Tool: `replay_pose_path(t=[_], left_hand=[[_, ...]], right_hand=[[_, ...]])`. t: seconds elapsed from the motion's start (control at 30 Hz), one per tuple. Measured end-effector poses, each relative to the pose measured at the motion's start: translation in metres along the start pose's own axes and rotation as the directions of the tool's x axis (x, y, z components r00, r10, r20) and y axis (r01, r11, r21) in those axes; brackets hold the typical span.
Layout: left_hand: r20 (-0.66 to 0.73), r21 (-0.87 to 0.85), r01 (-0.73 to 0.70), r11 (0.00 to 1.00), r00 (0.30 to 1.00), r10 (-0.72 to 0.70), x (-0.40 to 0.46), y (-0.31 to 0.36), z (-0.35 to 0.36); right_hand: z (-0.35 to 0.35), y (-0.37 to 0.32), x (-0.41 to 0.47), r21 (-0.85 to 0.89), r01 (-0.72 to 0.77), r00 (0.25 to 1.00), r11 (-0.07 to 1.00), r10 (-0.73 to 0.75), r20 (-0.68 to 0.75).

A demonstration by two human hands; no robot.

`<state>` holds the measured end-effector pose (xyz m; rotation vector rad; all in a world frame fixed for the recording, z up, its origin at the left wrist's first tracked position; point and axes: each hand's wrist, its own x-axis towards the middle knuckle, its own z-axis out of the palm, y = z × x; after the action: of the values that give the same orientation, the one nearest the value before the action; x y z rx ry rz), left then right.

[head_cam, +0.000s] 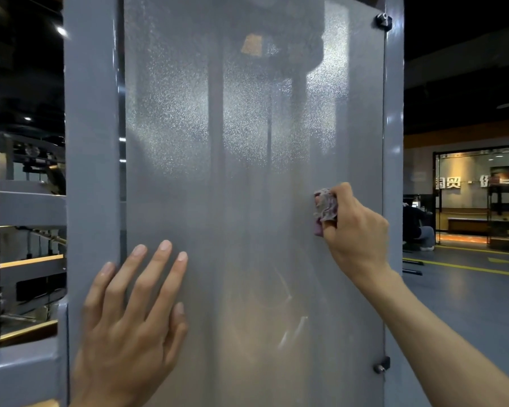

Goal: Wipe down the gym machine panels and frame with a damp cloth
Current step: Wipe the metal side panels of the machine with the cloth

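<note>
A tall frosted translucent panel (247, 142) fills the middle of the view, mounted between two grey frame posts, the left post (91, 142) and the right post (394, 113). My right hand (356, 227) grips a small crumpled purple cloth (323, 208) and presses it against the panel near its right edge, at mid height. My left hand (130, 318) lies flat on the panel's lower left, fingers straight and spread, the little finger over the left post. Weight-stack rods show dimly through the panel.
Black mounting knobs hold the panel at the upper right (383, 21) and lower right (381, 366). Other grey machine parts (24, 207) stand to the left. To the right lies open gym floor (467, 289) with yellow lines and a glass-fronted room.
</note>
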<state>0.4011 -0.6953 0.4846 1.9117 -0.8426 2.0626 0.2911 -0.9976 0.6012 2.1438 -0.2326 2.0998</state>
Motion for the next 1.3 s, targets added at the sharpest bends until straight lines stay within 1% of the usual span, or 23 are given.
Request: replay_pose_path(t=[0.07,0.17,0.23,0.3,0.43,0.53,0.63,0.7,0.73,0.8,0.9,0.97,1.03,1.13,1.2,1.23,1.3], left_hand=[[0.005,0.004,0.002,1.0,1.0,-0.002,0.0,0.0,-0.001],[0.011,0.007,0.008,1.0,1.0,-0.008,0.002,0.001,-0.001],[0.023,0.004,0.018,1.0,1.0,-0.018,0.003,0.001,-0.003],[0.04,-0.007,0.027,1.0,0.999,-0.027,0.005,0.002,-0.006],[0.029,-0.021,0.033,0.999,0.999,-0.032,0.022,-0.002,-0.012],[0.019,-0.011,0.028,1.0,0.999,-0.028,0.039,-0.009,-0.012],[0.013,0.012,0.004,1.0,1.0,-0.004,0.039,-0.01,-0.007],[0.005,0.023,-0.01,1.0,1.0,0.01,0.036,-0.01,-0.006],[-0.002,0.028,-0.013,1.0,1.0,0.013,0.036,-0.011,-0.005],[-0.021,0.038,-0.014,0.999,1.0,0.015,0.036,-0.011,-0.005],[-0.03,0.037,-0.012,0.999,0.999,0.013,0.036,-0.01,-0.005],[-0.018,0.034,-0.01,0.999,1.0,0.011,0.036,-0.009,-0.005],[-0.011,0.033,-0.009,0.999,1.0,0.009,0.036,-0.009,-0.005],[-0.016,0.03,0.0,1.0,1.0,0.001,0.036,-0.008,-0.006],[-0.012,0.03,-0.003,1.0,1.0,0.003,0.035,-0.009,-0.006],[-0.008,0.03,-0.005,1.0,1.0,0.005,0.035,-0.009,-0.006],[-0.004,0.028,-0.005,1.0,1.0,0.005,0.036,-0.009,-0.005]], right_hand=[[0.001,-0.013,0.001,0.004,0.013,1.0,1.0,-0.013,0.024],[0.001,-0.032,0.001,-0.04,0.088,0.995,0.995,-0.086,0.04],[0.0,-0.033,0.001,-0.054,0.136,0.99,0.989,-0.133,0.053],[-0.003,-0.023,0.002,-0.079,0.151,0.986,0.985,-0.145,0.076],[-0.009,0.0,0.003,-0.095,0.059,0.995,0.994,-0.051,0.08],[-0.008,-0.006,0.002,-0.062,0.021,0.999,0.998,-0.018,0.05],[-0.003,-0.028,0.001,-0.054,0.124,0.992,0.991,-0.124,0.009],[0.001,-0.035,-0.001,-0.055,0.189,0.982,0.98,-0.189,0.01],[0.002,-0.033,-0.001,-0.054,0.199,0.98,0.979,-0.198,0.019],[0.001,-0.016,-0.001,-0.063,0.163,0.986,0.985,-0.161,0.036],[-0.004,0.015,-0.001,-0.076,0.031,0.998,0.997,-0.027,0.053],[-0.005,0.024,0.0,-0.066,-0.024,0.998,0.998,0.027,0.052],[-0.003,0.017,0.0,-0.049,-0.007,0.999,0.999,0.009,0.045],[-0.001,-0.002,-0.001,-0.082,0.115,0.993,0.99,-0.113,0.028],[-0.002,0.0,-0.001,-0.113,0.162,0.987,0.98,-0.159,0.036],[-0.002,0.008,-0.001,-0.12,0.156,0.987,0.98,-0.152,0.047],[-0.004,0.03,-0.001,-0.12,0.092,0.995,0.989,-0.085,0.059]])
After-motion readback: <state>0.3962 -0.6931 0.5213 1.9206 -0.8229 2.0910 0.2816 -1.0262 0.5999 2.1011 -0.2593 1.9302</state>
